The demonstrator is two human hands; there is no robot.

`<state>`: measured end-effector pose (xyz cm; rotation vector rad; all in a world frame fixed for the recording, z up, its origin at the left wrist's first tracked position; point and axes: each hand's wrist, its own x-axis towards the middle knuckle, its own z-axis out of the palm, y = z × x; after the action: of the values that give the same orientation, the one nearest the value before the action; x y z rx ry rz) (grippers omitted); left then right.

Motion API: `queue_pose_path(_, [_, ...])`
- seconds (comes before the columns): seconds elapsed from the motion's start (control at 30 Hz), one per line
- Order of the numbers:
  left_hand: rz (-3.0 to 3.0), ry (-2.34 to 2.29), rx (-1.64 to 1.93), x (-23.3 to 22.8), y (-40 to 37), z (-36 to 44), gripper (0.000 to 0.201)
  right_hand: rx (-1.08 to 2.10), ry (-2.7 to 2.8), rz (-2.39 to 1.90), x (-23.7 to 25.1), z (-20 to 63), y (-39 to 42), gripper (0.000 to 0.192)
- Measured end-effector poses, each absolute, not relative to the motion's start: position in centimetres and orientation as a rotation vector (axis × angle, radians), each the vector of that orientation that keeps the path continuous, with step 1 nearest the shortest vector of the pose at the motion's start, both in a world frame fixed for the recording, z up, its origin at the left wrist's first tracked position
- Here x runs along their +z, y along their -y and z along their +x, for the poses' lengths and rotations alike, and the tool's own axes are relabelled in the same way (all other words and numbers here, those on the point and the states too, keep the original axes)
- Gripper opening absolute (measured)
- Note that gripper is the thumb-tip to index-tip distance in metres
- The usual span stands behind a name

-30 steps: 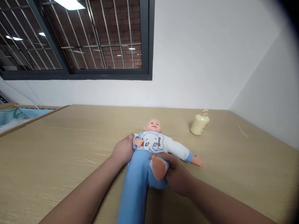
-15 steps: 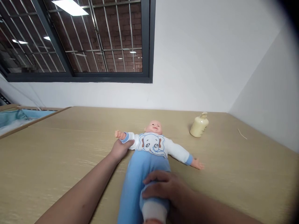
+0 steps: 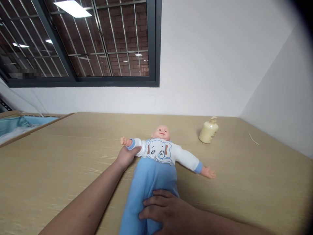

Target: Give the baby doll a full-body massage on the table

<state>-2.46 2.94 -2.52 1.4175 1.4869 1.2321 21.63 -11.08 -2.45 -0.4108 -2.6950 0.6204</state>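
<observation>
A baby doll (image 3: 158, 174) lies on its back with its head away from me. It wears a white top with an elephant face and light blue trousers. My left hand (image 3: 127, 156) is closed round the doll's sleeved arm at the left, just below the blue cuff. Across the trouser leg on the right, at about the knee, rests my right hand (image 3: 168, 209), its fingers curved over the cloth and its thumb hidden. The doll's other arm stretches out to the right, untouched. The feet are out of view.
A cream pump bottle (image 3: 208, 131) stands behind the doll to the right, near the wall. A thin pale strip (image 3: 253, 139) lies farther right on the tan table (image 3: 61, 156). At the far left is a wood-edged bin (image 3: 29, 125) with blue lining. A barred window (image 3: 107, 39) is above.
The bent leg under my right hand has been lowered and straightened, and that hand has come down with it. My left hand keeps its hold on the arm.
</observation>
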Motion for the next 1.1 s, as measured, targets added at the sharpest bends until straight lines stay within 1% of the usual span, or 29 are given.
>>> queue_pose_path(0.07, [1.448,-1.515,1.222,-2.4,-2.9,-2.4,0.043,0.598,2.707,-0.384,-2.3,21.8,11.1,0.037])
queue_pose_path(0.17, [1.498,-1.569,1.202,-2.2,-2.8,-2.5,0.041,0.541,2.693,-0.327,-1.0,22.4,11.2,0.019])
queue_pose_path(0.2, [1.517,-1.586,1.194,-2.2,-2.8,-2.5,0.040,0.558,2.672,-0.324,-0.4,22.8,11.3,0.019])
queue_pose_path(0.23, [1.540,-1.602,1.182,-2.2,-2.8,-2.5,0.039,0.604,2.643,-0.345,0.3,23.1,11.4,0.021])
queue_pose_path(0.33, [1.628,-1.633,1.118,-2.0,-2.6,-2.3,0.032,0.789,2.410,-0.522,1.4,23.9,11.5,0.039])
queue_pose_path(0.43, [1.719,-1.632,1.037,-1.3,-1.9,-1.8,0.027,0.806,2.065,-0.630,0.7,24.0,11.1,0.042])
queue_pose_path(0.5, [1.846,-1.665,0.945,-0.4,-1.3,-1.3,0.029,0.813,1.887,-0.621,-0.1,23.9,10.6,0.047])
queue_pose_path(0.57, [2.027,-1.752,0.785,0.5,-0.8,-0.6,0.032,0.893,1.772,-0.676,-0.5,23.8,9.9,0.049])
queue_pose_path(0.67, [2.223,-1.880,0.546,1.4,-0.3,0.2,0.037,1.061,1.722,-0.879,0.3,23.7,9.1,0.043])
queue_pose_path(0.77, [2.284,-1.923,0.454,1.6,-0.2,0.5,0.038,1.103,1.713,-1.014,1.5,23.8,8.7,0.037])
queue_pose_path(0.87, [2.285,-1.929,0.441,1.4,-0.1,0.4,0.035,1.150,1.637,-1.036,2.1,23.6,8.5,0.036])
queue_pose_path(1.03, [2.213,-1.933,0.483,1.9,0.2,0.5,0.036,1.213,1.628,-0.983,1.9,23.5,8.5,0.025])
queue_pose_path(1.1, [2.181,-1.928,0.503,2.0,0.3,0.5,0.037,1.201,1.643,-0.957,1.5,23.6,8.5,0.028])
